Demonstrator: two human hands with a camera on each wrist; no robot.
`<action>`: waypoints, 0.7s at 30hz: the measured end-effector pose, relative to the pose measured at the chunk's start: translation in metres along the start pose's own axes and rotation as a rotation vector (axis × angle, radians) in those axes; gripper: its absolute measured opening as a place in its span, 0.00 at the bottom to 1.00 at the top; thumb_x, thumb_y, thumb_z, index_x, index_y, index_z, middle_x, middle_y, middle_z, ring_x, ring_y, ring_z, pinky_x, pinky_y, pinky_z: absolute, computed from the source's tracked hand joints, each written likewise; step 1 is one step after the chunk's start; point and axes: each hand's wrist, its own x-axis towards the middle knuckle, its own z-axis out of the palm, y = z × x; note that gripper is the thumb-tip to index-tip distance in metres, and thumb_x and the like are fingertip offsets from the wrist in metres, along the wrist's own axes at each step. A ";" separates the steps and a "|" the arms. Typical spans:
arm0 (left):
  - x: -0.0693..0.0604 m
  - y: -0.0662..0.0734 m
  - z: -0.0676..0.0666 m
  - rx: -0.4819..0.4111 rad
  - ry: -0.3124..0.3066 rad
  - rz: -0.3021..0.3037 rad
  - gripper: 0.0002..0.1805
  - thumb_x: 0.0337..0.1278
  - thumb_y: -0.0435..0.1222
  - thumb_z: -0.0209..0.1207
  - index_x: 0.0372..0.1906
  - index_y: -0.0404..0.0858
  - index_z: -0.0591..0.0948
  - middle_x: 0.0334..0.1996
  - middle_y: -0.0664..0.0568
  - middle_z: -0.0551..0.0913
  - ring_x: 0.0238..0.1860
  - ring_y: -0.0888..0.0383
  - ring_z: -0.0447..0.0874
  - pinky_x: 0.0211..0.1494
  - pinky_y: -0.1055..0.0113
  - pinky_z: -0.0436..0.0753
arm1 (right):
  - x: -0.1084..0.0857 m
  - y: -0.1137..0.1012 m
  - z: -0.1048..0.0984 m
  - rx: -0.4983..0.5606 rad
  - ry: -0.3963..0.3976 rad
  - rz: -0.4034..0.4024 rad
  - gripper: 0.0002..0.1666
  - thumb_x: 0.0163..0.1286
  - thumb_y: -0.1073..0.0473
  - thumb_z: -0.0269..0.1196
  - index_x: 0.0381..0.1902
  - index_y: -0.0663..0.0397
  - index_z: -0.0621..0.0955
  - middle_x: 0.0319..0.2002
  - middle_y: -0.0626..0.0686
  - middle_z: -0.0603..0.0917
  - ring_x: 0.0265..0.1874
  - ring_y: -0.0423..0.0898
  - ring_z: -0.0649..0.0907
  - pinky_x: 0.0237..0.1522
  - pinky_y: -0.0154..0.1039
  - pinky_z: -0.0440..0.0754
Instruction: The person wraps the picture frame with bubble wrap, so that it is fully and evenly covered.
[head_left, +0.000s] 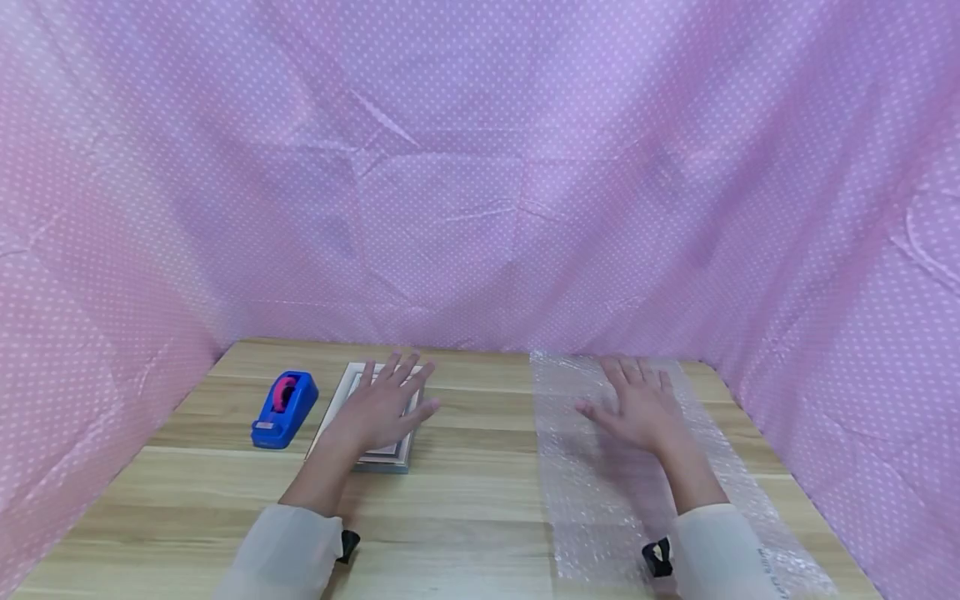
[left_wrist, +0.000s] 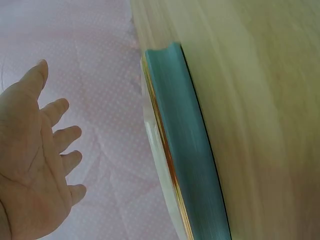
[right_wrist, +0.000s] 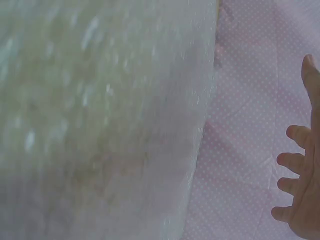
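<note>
Your left hand [head_left: 381, 411] hovers over the frame [head_left: 392, 455], right hand [head_left: 641, 410] over bubble wrap [head_left: 573, 492] right of it, both grips spread, empty; best hold the frame by its edges.

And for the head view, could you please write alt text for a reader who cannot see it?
A person's open left hand hovers over a frame, the open right hand over bubble wrap, both laid on a table. A blue tape dispenser stands left of the frame; pink dotted cloth hangs behind and at both sides.
</note>
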 end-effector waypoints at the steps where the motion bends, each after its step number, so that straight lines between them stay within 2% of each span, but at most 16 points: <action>1: 0.002 0.002 0.001 -0.012 -0.003 0.008 0.39 0.77 0.61 0.43 0.82 0.44 0.58 0.81 0.41 0.53 0.81 0.38 0.41 0.78 0.33 0.37 | -0.001 0.002 -0.001 -0.002 -0.001 -0.001 0.56 0.69 0.24 0.56 0.78 0.58 0.63 0.75 0.68 0.63 0.75 0.73 0.56 0.71 0.76 0.46; 8: 0.018 0.023 0.015 -0.030 -0.051 0.073 0.38 0.77 0.62 0.41 0.82 0.48 0.57 0.81 0.43 0.55 0.81 0.37 0.45 0.79 0.35 0.39 | -0.004 0.029 -0.009 0.007 -0.026 -0.007 0.50 0.73 0.36 0.61 0.77 0.64 0.61 0.74 0.73 0.61 0.73 0.76 0.57 0.69 0.78 0.49; 14: 0.037 0.048 0.027 0.029 -0.107 0.168 0.37 0.77 0.60 0.44 0.82 0.50 0.57 0.80 0.45 0.56 0.80 0.38 0.49 0.79 0.35 0.44 | -0.008 0.058 -0.013 0.016 -0.052 0.016 0.49 0.74 0.41 0.63 0.76 0.71 0.60 0.72 0.78 0.61 0.71 0.77 0.59 0.67 0.77 0.55; 18: 0.048 0.067 0.033 0.058 -0.142 0.237 0.37 0.77 0.60 0.44 0.82 0.50 0.57 0.80 0.46 0.57 0.80 0.40 0.51 0.79 0.37 0.48 | -0.011 0.079 -0.015 0.026 -0.046 0.000 0.48 0.72 0.46 0.66 0.74 0.74 0.62 0.70 0.79 0.63 0.69 0.77 0.62 0.68 0.74 0.59; 21: 0.053 0.081 0.038 0.077 -0.159 0.282 0.37 0.77 0.60 0.44 0.82 0.52 0.57 0.80 0.47 0.57 0.79 0.42 0.53 0.79 0.38 0.50 | -0.014 0.094 -0.015 0.044 -0.044 -0.005 0.47 0.71 0.50 0.68 0.74 0.74 0.62 0.69 0.79 0.65 0.68 0.77 0.64 0.65 0.77 0.61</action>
